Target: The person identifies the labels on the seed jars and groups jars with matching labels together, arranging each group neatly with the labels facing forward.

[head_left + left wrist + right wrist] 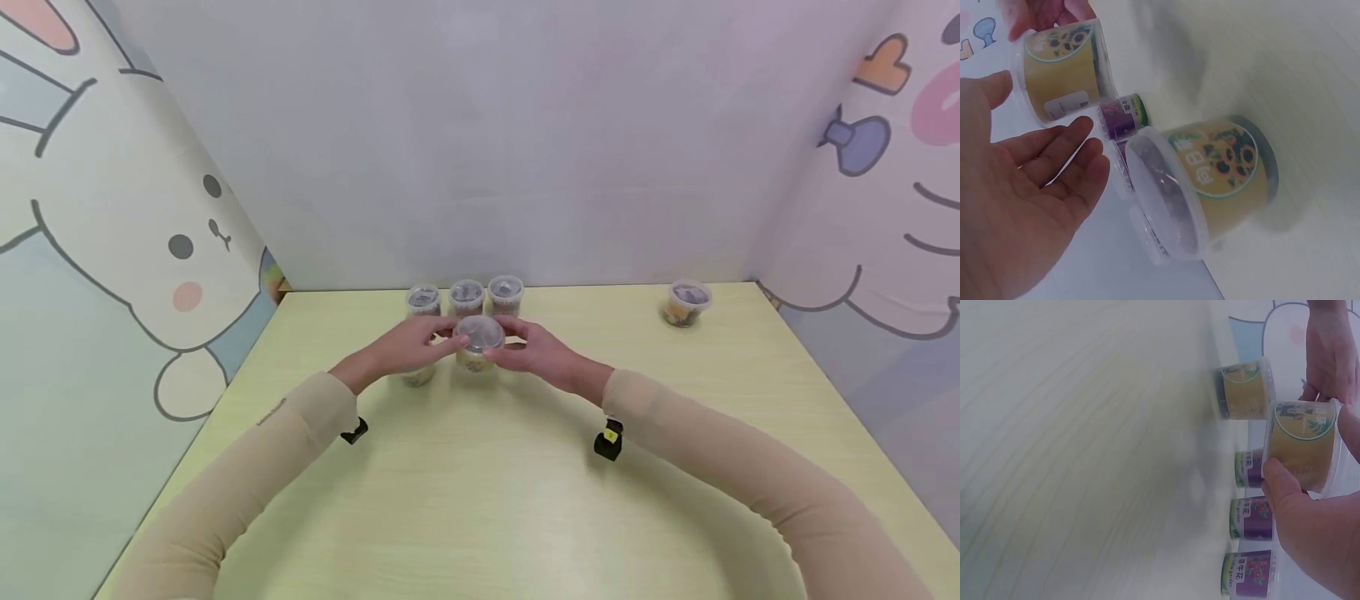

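Note:
A clear-lidded plastic tub with a yellow label [480, 342] is held up over the table by my right hand [542, 354]. In the right wrist view its thumb [1285, 481] presses one side of the tub, with fingers on the other. My left hand [416, 343] is at the tub's other side, thumb close to the lid, its fingers loosely bent and apart in the left wrist view. A second yellow-labelled tub [1229, 169], with a sunflower picture, stands on the table below my left hand. From the head view, the left hand partly hides this tub.
Three purple-labelled tubs [1252, 517] stand in a row at the table's back edge, behind the hands. Farther right is another yellow-labelled tub [686, 303]. The pale wooden table [480, 500] meets a plain cloth wall [480, 167] at the back.

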A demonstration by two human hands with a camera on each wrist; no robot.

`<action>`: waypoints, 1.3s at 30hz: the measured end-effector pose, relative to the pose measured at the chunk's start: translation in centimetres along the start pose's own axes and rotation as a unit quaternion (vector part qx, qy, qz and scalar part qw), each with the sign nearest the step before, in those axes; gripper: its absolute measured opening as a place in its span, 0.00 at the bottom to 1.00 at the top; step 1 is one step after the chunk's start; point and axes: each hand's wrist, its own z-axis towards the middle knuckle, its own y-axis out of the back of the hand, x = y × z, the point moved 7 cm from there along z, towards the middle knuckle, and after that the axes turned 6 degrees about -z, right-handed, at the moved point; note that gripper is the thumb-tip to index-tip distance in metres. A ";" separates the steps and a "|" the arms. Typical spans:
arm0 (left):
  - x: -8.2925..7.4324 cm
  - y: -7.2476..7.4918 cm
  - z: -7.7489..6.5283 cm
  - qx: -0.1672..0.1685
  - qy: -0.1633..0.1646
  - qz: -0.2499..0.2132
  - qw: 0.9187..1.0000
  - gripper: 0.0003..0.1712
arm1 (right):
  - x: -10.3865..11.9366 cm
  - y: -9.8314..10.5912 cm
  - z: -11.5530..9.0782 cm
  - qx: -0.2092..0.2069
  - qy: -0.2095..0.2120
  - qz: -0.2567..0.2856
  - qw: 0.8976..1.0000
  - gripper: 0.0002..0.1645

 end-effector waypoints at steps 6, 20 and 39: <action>0.8 -0.1 -0.5 0.029 -0.015 0.055 0.998 0.24 | -0.6 -1.2 0.6 0.006 -0.014 -0.004 1.000 0.47; 3.5 -0.9 -2.0 0.015 0.048 0.160 0.986 0.38 | -1.2 -2.4 2.0 -0.009 -0.004 -0.033 0.999 0.44; 4.4 -1.2 -2.4 0.018 0.058 0.178 0.982 0.38 | -2.1 -2.6 3.3 -0.029 -0.020 -0.048 0.998 0.47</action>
